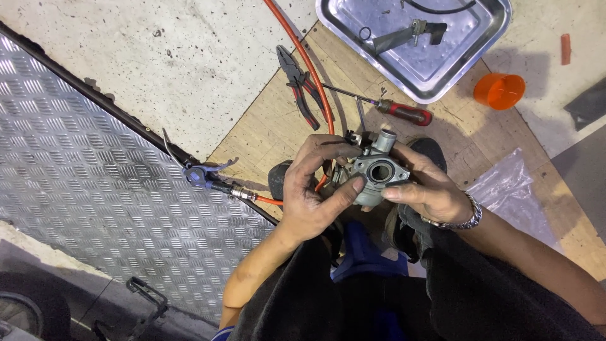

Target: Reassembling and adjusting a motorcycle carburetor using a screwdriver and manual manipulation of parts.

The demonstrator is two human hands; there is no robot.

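Fingers (353, 187) of both hands clamp the grey metal engine part (377, 172) between them, round opening facing up; left hand (312, 189) grips its left side, right hand (426, 186) its right, above the wooden board (271, 126).

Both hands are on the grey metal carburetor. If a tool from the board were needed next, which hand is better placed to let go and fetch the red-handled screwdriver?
Probably the right hand: the red-handled screwdriver lies just beyond it, while the left hand wraps the grey metal carburetor with thumb and fingers and could keep holding it.
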